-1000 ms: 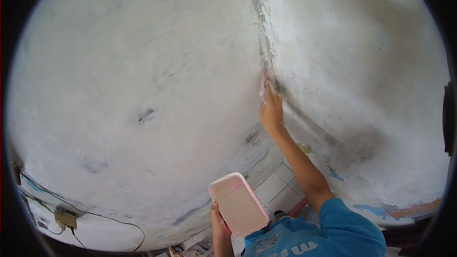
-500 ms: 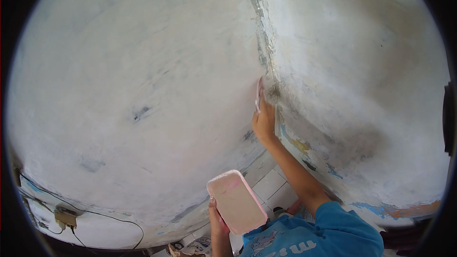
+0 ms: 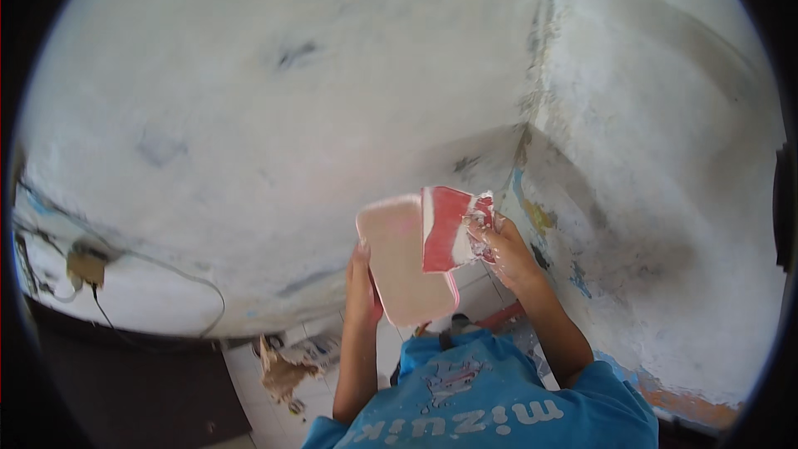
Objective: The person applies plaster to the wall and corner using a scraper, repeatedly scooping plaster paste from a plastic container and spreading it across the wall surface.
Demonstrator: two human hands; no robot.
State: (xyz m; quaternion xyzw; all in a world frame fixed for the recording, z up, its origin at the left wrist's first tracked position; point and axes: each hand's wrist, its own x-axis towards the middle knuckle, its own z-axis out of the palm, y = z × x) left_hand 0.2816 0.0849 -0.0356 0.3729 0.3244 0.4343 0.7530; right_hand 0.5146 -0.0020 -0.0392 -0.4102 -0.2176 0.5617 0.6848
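My left hand (image 3: 362,291) grips the left edge of a shallow pink rectangular tray (image 3: 397,270) with a beige inner face, held tilted in front of my chest. In my right hand (image 3: 504,251) is a red putty scraper (image 3: 447,224), its flat blade smeared with white paste. The blade overlaps the tray's upper right corner; whether it touches the tray is hard to tell. White paste also coats the fingers of my right hand. Behind both hands rises a patchy off-white wall (image 3: 249,133).
Two walls meet at a rough corner (image 3: 525,137), with peeling blue and orange paint low on the right wall (image 3: 665,199). At lower left hang a socket box (image 3: 86,266) and cables. Crumpled brown paper (image 3: 281,372) lies on the tiled floor beside a dark brown panel (image 3: 133,382).
My right hand has come down from the wall corner with the scraper to the tray. The tray and my left hand sit higher in view, and the view has tilted downward.
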